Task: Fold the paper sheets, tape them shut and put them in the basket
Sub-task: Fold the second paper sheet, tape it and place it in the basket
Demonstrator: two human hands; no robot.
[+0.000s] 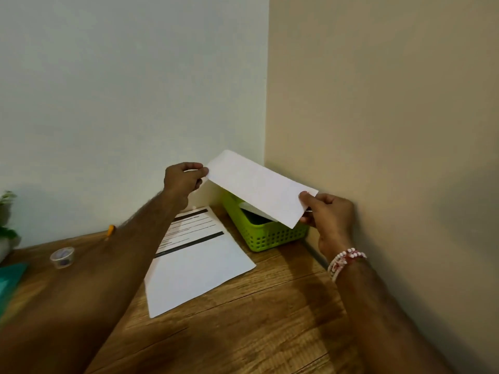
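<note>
A folded white paper sheet (259, 186) hangs in the air above the green basket (272, 236), which stands in the corner of the wooden table (243, 319). My left hand (183, 179) pinches the sheet's left end and my right hand (328, 214) pinches its right end. Inside the basket another white folded paper (255, 209) shows partly under the held sheet. A flat printed sheet (194, 265) with black bars lies on the table in front of the basket. A roll of clear tape (62, 257) sits at the table's left.
Walls close the table in at the back and right. A potted plant (6, 228) and a teal object (10, 282) sit at the left edge. A small orange item (110, 231) lies by the back wall.
</note>
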